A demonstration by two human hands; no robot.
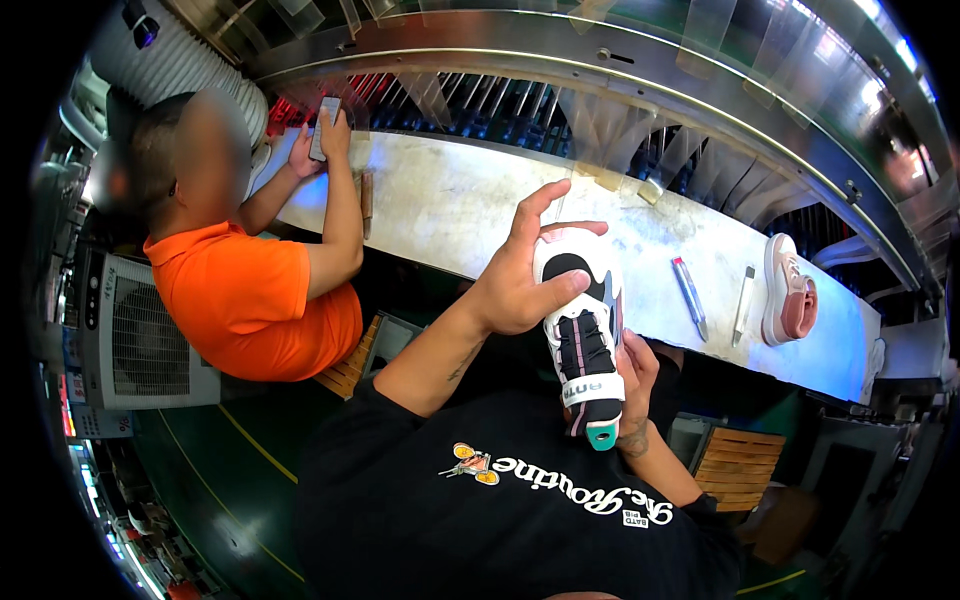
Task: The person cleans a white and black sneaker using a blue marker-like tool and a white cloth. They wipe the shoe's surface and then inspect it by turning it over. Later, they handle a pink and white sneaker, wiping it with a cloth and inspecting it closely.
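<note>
Your left hand [522,287] clasps the toe of the white-and-black sneaker [584,345] over the pale worktable's [450,200] near edge, thumb across its upper, while your right hand [637,385] holds its side near the heel, and a pink-and-white sneaker [783,295] rests toward that worktable's right end.
</note>
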